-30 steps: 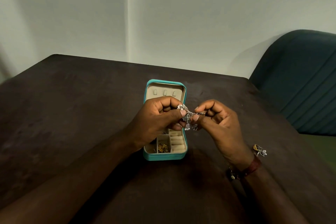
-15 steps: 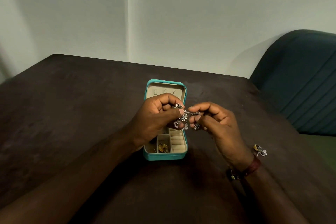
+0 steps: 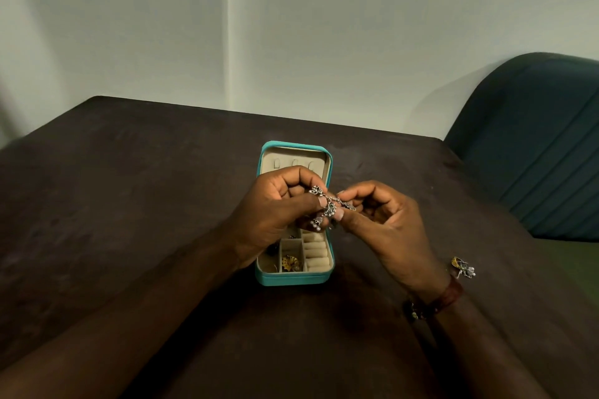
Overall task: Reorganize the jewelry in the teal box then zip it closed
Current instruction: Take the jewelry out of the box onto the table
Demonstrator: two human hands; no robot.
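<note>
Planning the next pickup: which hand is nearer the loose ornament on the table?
Right. The right hand sits just left of the ornament; the left hand is farther left, over the teal box.

Dark brown table: matte, mottled top with faint scuffs; far edge against wall. Wall: pale grey-green, plain, with vertical seam left of centre. Dark teal chair: beyond tabletop's far right corner, padded back with stitched ribs. Olive-green patch off right edge, below chair; cannot tell what.
</note>
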